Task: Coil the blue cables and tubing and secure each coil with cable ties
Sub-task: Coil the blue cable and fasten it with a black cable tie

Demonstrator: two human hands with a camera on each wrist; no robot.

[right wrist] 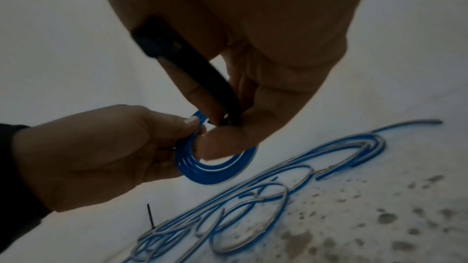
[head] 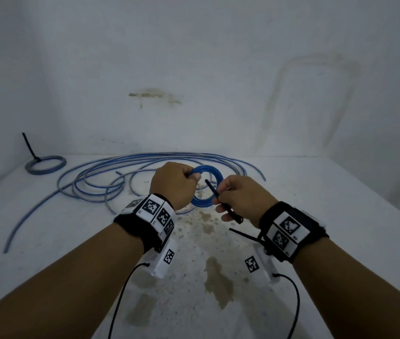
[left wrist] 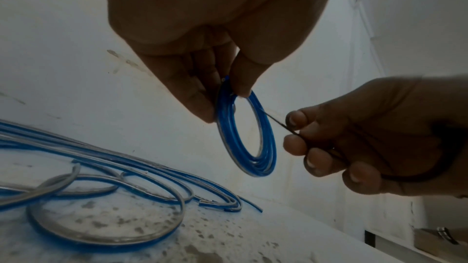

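Tubing coil (left wrist: pixel 247 137), bright blue, tight-wound, pinched by left hand (head: pixel 172 183); right hand (head: pixel 244 199) grips black cable tie (head: pixel 222 201).

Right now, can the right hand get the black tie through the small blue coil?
Probably yes. The left hand holds the small blue coil up, its centre unobstructed; the right hand pinches the black tie, tip already at the rim.

Cable tie (head: pixel 222 200) middle hidden inside right hand (head: pixel 241 199); loose cables (right wrist: pixel 202 237) blurred.
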